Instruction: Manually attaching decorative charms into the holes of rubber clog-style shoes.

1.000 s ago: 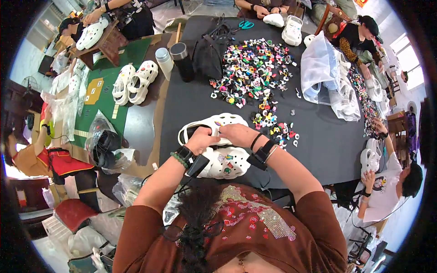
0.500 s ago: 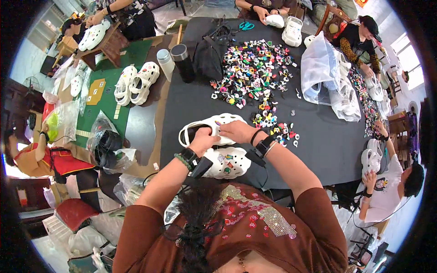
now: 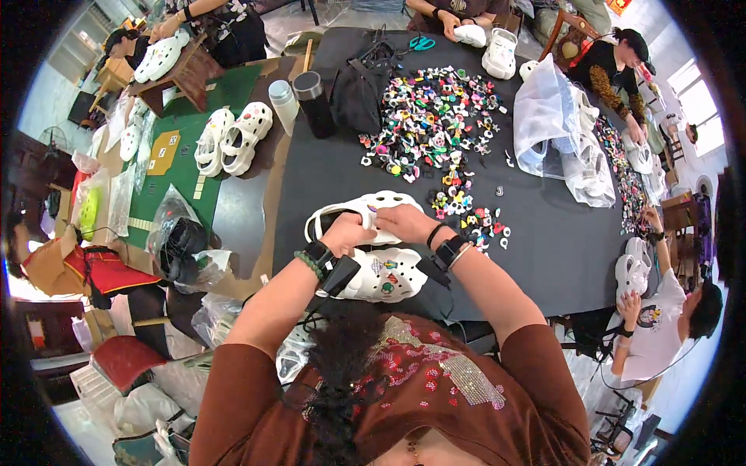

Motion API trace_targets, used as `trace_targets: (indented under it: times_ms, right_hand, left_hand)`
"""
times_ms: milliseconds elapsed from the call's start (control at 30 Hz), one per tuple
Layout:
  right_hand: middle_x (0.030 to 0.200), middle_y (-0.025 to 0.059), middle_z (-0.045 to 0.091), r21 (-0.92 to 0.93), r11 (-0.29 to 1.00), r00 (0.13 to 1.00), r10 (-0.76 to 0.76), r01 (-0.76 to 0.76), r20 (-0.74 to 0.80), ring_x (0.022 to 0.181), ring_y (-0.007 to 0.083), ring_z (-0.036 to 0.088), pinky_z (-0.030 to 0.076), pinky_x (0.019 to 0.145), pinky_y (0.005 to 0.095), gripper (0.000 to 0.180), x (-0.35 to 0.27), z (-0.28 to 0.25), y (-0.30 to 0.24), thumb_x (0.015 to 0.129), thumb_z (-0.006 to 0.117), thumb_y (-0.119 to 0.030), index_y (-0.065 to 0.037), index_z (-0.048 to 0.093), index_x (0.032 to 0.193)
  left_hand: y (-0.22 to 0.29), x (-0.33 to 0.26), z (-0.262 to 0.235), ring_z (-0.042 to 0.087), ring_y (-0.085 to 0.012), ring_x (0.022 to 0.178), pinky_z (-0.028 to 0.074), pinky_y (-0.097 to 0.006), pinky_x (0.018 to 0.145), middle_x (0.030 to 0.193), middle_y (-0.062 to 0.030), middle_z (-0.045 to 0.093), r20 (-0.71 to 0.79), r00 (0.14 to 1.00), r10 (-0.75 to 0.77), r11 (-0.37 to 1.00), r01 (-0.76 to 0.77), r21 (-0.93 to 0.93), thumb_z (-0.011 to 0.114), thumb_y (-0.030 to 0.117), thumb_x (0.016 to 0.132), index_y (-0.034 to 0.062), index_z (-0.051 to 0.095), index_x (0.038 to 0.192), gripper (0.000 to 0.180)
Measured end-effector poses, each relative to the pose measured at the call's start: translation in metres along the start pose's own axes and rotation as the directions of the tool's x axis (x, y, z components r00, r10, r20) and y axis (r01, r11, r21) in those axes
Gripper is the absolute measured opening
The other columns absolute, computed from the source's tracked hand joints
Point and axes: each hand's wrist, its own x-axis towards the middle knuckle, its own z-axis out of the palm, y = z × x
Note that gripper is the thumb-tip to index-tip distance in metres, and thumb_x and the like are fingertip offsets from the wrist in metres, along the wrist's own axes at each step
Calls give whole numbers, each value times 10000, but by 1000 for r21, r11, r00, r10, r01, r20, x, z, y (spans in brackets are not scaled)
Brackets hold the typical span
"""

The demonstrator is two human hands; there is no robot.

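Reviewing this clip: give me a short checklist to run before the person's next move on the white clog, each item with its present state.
1. Both hands on the upper white clog: ok; left hand and right hand meet on it.
2. Clog resting on the black table: ok.
3. Second white clog close by: ok, just below the wrists, a few charms on it.
4. Charm between the fingertips: cannot tell, hidden.
5. Charm pile within view: ok, beyond the clog.
6. Space right of the hands: ok; only small loose charms there.
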Motion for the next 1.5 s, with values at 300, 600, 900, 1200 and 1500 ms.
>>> trace_targets:
  times_ms: [300, 600, 900, 1200, 1500]
  right_hand:
    - [578, 44, 537, 551, 740, 920, 354, -386, 169, 453, 148, 582, 465, 418, 293, 257, 23, -25, -2, 970, 448, -258, -39, 519, 855]
    - [824, 259, 622, -231, 852, 797, 296, -469, -527, 797, 426, 610, 493, 679, 500, 228, -43, -24, 121, 928, 461, -197, -5, 552, 847]
    - [712, 226, 609, 45, 899, 715, 376, -437, -589, 731, 419, 610, 469, 624, 485, 276, -91, -50, 45, 883, 597, -272, -13, 520, 828]
    - [879, 162, 606, -241, 970, 999, -40, 32, -28, 854, 341, 613, 492, 734, 442, 379, -85, -6, -59, 808, 657, -362, -12, 542, 897]
    - [843, 134, 647, -270, 960, 997, -62, 71, 41, 823, 326, 642, 508, 724, 414, 309, -52, 25, -79, 674, 760, -273, -67, 632, 865]
  left_hand:
    - [-38, 23, 12, 540, -169, 591, 446, -346, 568, 667, -101, 590, -227, 906, 357, 933, -335, 131, 728, 167, 750, -61, 632, 795, 251]
    - [-32, 16, 7, 521, -204, 559, 423, -352, 549, 621, -123, 569, -229, 871, 434, 876, -350, 331, 761, 292, 738, -35, 598, 699, 368]
    - [-48, -61, -14, 633, -179, 761, 495, -292, 672, 897, -106, 668, -400, 360, 843, 529, -418, 739, 711, 217, 819, 7, 652, 936, 247]
    - [-75, -86, 17, 633, -136, 848, 490, -279, 768, 937, -77, 685, -152, 952, 267, 964, -260, 63, 666, 261, 870, -23, 643, 1068, 347]
    - [-92, -37, 34, 601, -147, 973, 464, -313, 840, 1075, -45, 648, -18, 974, 226, 920, -220, -325, 672, 157, 856, 25, 615, 1114, 295]
